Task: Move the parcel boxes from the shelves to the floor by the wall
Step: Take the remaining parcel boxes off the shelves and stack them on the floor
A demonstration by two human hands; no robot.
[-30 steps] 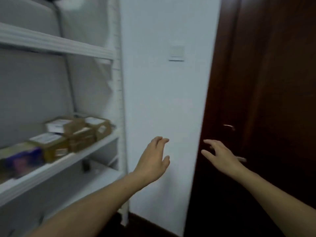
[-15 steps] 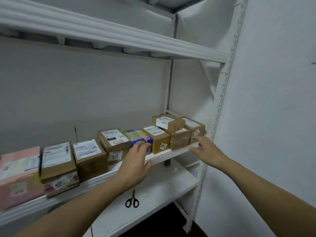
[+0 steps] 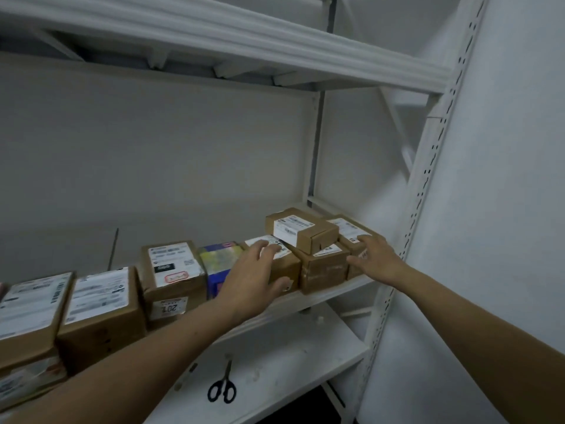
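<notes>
Both hands advanced onto the parcel boxes at the right end of the middle shelf. Left hand spread wide over a labelled box; right hand lay flat against the end box. Nothing was gripped. Likely bracketing the cluster for one lift. Small box stacked on top might slide; shelf post crowded the right hand.

The white middle shelf crosses mid-frame, bearing a row of parcel boxes; at the bottom centre, the lower shelf holds black scissors.
</notes>
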